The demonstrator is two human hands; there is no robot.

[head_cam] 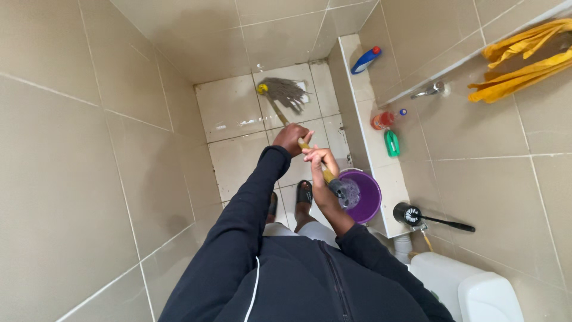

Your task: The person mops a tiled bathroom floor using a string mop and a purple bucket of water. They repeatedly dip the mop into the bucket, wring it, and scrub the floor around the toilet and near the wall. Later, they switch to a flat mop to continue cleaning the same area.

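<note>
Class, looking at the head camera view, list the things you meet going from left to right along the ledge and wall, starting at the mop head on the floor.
Mop head → blue bottle → green bottle → tap → yellow cloth.

One mop (285,95), three bottles (365,60)

head view | steep downward — over hands (307,152) | close

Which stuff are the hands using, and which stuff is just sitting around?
In use: the mop, held by the left hand and right hand.

Lying about: purple bucket, blue bottle, orange bottle, green bottle, toilet brush, yellow cloth.
</note>
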